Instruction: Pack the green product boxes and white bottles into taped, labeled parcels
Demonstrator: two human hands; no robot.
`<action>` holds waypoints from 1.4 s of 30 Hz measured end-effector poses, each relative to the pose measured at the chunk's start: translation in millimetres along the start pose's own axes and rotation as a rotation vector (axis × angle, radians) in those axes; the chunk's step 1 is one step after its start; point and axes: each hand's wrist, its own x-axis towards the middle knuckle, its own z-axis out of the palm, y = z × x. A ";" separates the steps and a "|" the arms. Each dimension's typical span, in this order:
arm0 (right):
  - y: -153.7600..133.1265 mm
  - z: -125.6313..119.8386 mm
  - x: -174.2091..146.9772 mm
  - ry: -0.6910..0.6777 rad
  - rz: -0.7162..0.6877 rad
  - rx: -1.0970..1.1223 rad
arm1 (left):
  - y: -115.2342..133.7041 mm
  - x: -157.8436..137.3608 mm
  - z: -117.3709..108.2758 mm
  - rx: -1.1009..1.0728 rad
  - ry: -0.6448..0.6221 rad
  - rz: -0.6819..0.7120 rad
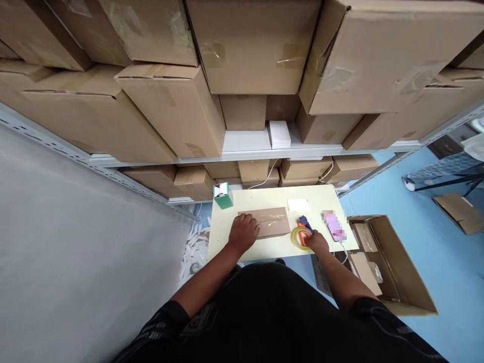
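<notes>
Left hand point(244, 233) palm down, right hand point(317, 242) gripping

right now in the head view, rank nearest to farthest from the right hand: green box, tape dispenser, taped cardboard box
1. Tape dispenser: in right hand.
2. Taped cardboard box: left, under left hand.
3. Green box: far left corner of table.

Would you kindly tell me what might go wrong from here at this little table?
The tape dispenser, with the right hand at it, lies near the table's front edge, so it might slip off.
A white cable hangs over the edge by the pink phone; if connected and snagged, it could drag the phone down.
The green carton stands at the far left corner; a bump could topple it.
</notes>
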 end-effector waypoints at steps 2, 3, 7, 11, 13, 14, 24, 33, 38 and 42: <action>0.2 0.4 2.1 0.023 -0.007 0.012 | 4.6 3.1 2.0 0.016 -0.009 0.023; 1.8 -1.3 0.9 0.033 -0.016 0.019 | 5.3 4.0 3.6 0.008 -0.018 0.051; 10.4 -22.5 -19.4 0.184 -0.136 0.218 | 0.5 5.6 10.5 -0.078 -0.079 0.187; -11.2 -61.5 -55.8 0.408 -0.355 0.554 | -5.6 8.8 12.2 -0.223 -0.064 0.189; -38.6 -79.2 -72.3 0.482 -0.527 0.552 | -7.0 10.8 9.1 -0.337 -0.030 0.168; -54.5 -85.6 -78.8 0.514 -0.628 0.510 | -7.5 11.6 6.6 -0.411 -0.014 0.155; -145.8 -74.9 -95.2 0.631 -1.125 -0.064 | -16.5 8.6 -8.7 -1.112 0.071 -0.263; -150.9 -76.7 -97.5 0.526 -1.195 -0.097 | -8.6 7.1 -15.5 -1.380 0.031 -0.615; -152.2 -80.2 -94.1 0.497 -1.237 -0.096 | -4.6 3.9 -18.0 -1.517 0.020 -0.680; -151.2 -80.6 -93.4 0.490 -1.240 -0.091 | -0.7 1.5 -18.8 -1.701 -0.020 -0.763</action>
